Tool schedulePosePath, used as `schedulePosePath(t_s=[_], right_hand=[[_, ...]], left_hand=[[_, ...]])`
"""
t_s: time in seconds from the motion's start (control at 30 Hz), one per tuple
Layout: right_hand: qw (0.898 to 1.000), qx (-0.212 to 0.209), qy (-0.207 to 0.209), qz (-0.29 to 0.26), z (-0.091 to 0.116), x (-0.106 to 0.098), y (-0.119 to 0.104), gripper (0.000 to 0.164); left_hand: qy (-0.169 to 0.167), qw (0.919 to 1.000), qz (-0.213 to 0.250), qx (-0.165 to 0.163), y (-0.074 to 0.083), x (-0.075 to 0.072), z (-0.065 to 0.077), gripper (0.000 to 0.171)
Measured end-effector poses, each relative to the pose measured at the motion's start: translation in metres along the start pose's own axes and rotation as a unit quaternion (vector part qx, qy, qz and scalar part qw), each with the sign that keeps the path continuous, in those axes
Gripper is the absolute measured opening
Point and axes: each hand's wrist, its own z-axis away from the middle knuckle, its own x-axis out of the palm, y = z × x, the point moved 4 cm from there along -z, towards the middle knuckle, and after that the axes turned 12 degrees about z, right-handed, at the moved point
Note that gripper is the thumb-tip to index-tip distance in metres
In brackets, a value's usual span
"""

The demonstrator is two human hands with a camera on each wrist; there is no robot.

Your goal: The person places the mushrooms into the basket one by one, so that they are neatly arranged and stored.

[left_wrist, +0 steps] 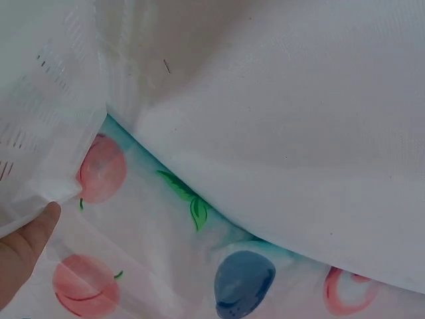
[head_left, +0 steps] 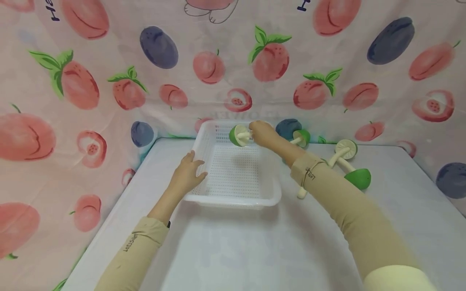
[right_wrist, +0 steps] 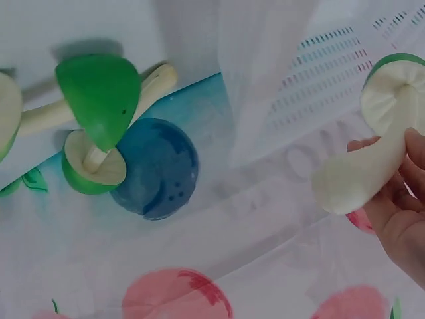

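Green-capped mushroom (head_left: pixel 239 136), held at 12 o'clock over the far end of a white perforated basket (head_left: pixel 233 201), its cap turned toward 9 o'clock and its pale stem toward 3. A person's right hand (head_left: pixel 265 134) pinches the stem between thumb and fingers, the swollen end of the stem showing past the grip in the right wrist view. The left hand (head_left: pixel 185 173), at the basket's 9 o'clock side, has its fingers spread and touches the rim, as the left wrist view shows at close range.

Counting from the basket's middle, more mushrooms lie to its right: one at 2 o'clock (head_left: pixel 301 138), near the backdrop; another at 3 o'clock (head_left: pixel 346 148), the ribbed underside of its cap on view; and just beside it a third (head_left: pixel 358 179), its smooth green dome showing. Between 3 and 4 o'clock, a pale stem end (head_left: pixel 302 192) shows beside the right forearm, the rest of it hidden.

Both arms wear tan sleeves (head_left: pixel 346 210) with dark lettering near the cuffs. Basket and mushrooms sit on a pale table (head_left: pixel 233 246), and behind them, across 12 o'clock, hangs a pink cloth (head_left: pixel 218 38) printed with peaches, dark blue fruit and green leaves.
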Motion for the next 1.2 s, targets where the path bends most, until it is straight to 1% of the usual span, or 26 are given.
schedulePosePath(t_s=[0.03,0.13,0.2,0.23,0.27,0.33,0.37,0.4,0.5,0.53,0.63,0.67,0.73,0.77,0.8,0.83,0.9,0.97,1.03,1.07,1.1,1.17,1.2], right_hand=[[1.000,-0.007,0.011,-0.010,-0.011,0.009,0.007,0.016],[0.998,0.006,-0.019,-0.057,-0.042,0.034,0.027,0.021],[0.995,0.002,-0.003,-0.096,-0.070,0.061,0.047,0.022],[0.993,0.010,0.000,-0.114,-0.085,0.075,0.056,0.024],[0.991,0.031,-0.024,-0.130,-0.089,0.077,0.057,0.026],[0.986,0.045,0.001,-0.159,-0.103,0.090,0.065,0.024],[0.983,0.057,0.001,-0.176,-0.107,0.093,0.065,0.023],[0.978,0.080,-0.018,-0.190,-0.107,0.093,0.062,0.024],[0.964,0.115,-0.026,-0.237,-0.114,0.103,0.056,0.025],[0.958,0.127,-0.045,-0.253,-0.116,0.107,0.051,0.027],[0.944,0.129,-0.055,-0.297,-0.129,0.126,0.040,0.027],[0.937,0.138,-0.071,-0.312,-0.130,0.129,0.034,0.029],[0.929,0.141,-0.076,-0.332,-0.136,0.138,0.024,0.027],[0.927,0.141,-0.068,-0.341,-0.140,0.143,0.020,0.025],[0.923,0.157,-0.073,-0.343,-0.142,0.145,0.015,0.025],[0.919,0.164,-0.071,-0.351,-0.135,0.136,0.006,0.024],[0.918,0.170,-0.058,-0.354,-0.140,0.142,0.001,0.021],[0.914,0.185,-0.067,-0.355,-0.141,0.145,-0.006,0.026],[0.910,0.198,-0.089,-0.353,-0.141,0.150,-0.012,0.033],[0.912,0.200,-0.088,-0.346,-0.153,0.167,-0.008,0.035],[0.908,0.206,-0.094,-0.352,-0.155,0.175,-0.008,0.039],[0.905,0.226,-0.103,-0.344,-0.158,0.187,-0.008,0.043],[0.901,0.232,-0.104,-0.351,-0.159,0.192,-0.008,0.045]], left_hand=[[-0.001,1.0000,0.001,0.000,0.001,0.000,0.000,0.042],[-0.002,1.0000,0.001,0.004,0.004,0.000,-0.002,0.041],[-0.001,1.0000,0.000,0.005,0.006,0.000,-0.005,0.041],[-0.001,1.0000,0.000,0.006,0.007,0.000,-0.006,0.041],[-0.002,1.0000,-0.002,0.007,0.008,0.000,-0.007,0.041],[-0.006,0.9999,-0.005,0.009,0.010,0.000,-0.008,0.041],[-0.008,0.9999,-0.006,0.009,0.011,0.000,-0.009,0.041],[-0.011,0.9999,-0.008,0.011,0.011,0.000,-0.009,0.042],[-0.016,0.9997,-0.011,0.015,0.013,0.000,-0.007,0.041],[-0.016,0.9997,-0.012,0.015,0.013,0.000,-0.005,0.041],[-0.015,0.9997,-0.012,0.011,0.011,0.000,0.000,0.040],[-0.015,0.9997,-0.013,0.010,0.010,0.000,0.002,0.040],[-0.014,0.9998,-0.014,0.008,0.008,0.001,0.004,0.040],[-0.013,0.9998,-0.015,0.009,0.008,0.001,0.005,0.040],[-0.013,0.9997,-0.016,0.011,0.007,0.001,0.005,0.040],[-0.012,0.9997,-0.017,0.013,0.006,0.001,0.005,0.040],[-0.008,0.9997,-0.017,0.014,0.005,0.001,0.005,0.040],[-0.004,0.9998,-0.014,0.012,0.005,-0.001,0.005,0.040],[-0.001,0.9999,-0.010,0.009,0.004,-0.002,0.005,0.040],[0.000,0.9999,-0.008,0.007,0.003,-0.003,0.006,0.040],[0.001,1.0000,-0.006,0.006,0.003,-0.003,0.006,0.040],[-0.001,1.0000,-0.004,0.004,0.002,-0.002,0.006,0.041],[-0.001,1.0000,-0.004,0.005,0.002,-0.002,0.005,0.041]])
